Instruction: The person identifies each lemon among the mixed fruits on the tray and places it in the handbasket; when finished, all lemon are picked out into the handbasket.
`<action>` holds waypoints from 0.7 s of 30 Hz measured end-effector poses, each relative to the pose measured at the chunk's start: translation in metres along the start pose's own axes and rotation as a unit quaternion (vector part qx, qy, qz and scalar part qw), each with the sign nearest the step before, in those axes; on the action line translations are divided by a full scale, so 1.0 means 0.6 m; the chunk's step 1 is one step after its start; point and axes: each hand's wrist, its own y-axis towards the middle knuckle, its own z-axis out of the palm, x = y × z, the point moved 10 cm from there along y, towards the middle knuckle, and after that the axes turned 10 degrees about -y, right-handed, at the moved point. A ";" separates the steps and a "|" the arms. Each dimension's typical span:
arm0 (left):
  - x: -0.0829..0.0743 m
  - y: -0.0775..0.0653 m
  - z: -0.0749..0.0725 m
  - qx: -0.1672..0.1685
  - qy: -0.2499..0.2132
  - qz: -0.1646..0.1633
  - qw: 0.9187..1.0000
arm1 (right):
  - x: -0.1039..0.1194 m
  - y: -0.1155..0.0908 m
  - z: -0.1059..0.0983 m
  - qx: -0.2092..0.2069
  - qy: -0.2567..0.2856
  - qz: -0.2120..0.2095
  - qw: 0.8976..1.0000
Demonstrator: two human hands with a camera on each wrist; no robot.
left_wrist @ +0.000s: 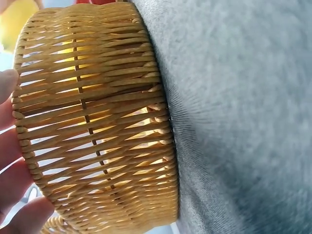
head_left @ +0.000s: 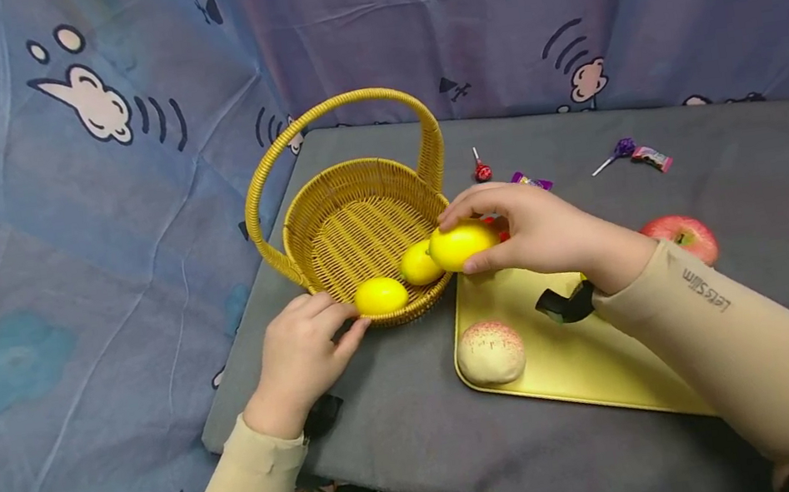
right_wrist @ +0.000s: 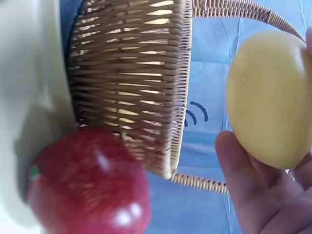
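Observation:
My right hand (head_left: pixel 531 227) holds a yellow lemon (head_left: pixel 461 246) between thumb and fingers, over the right rim of a woven basket (head_left: pixel 312 199) with a tall arched handle. In the right wrist view the lemon (right_wrist: pixel 270 100) appears beside the basket's wall (right_wrist: pixel 126 73). Two more lemons lie inside the basket, one near the front rim (head_left: pixel 381 296) and another (head_left: pixel 420 263) partly behind the held one. My left hand (head_left: pixel 303 347) grips the basket's front-left rim, and its fingers (left_wrist: pixel 14 180) show along that rim in the left wrist view.
A gold tray (head_left: pixel 542 377) right of the basket bears a pale peach (head_left: pixel 490 353). A dark red apple (right_wrist: pixel 90 183) sits close to the basket. Beyond the right forearm lies another apple (head_left: pixel 681 238). Lollipops (head_left: pixel 482 170) and wrapped candies (head_left: pixel 651 159) lie toward the back of the grey table.

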 end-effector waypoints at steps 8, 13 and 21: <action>-0.001 0.001 -0.001 -0.001 0.004 0.002 1.000 | -0.003 0.051 0.002 -0.009 0.035 0.029 0.999; -0.001 0.001 -0.001 0.001 0.007 0.002 1.000 | -0.020 0.079 0.019 -0.009 0.097 0.069 0.993; 0.000 0.002 -0.001 0.005 0.007 -0.001 1.000 | -0.013 0.122 0.059 0.018 0.101 0.068 0.992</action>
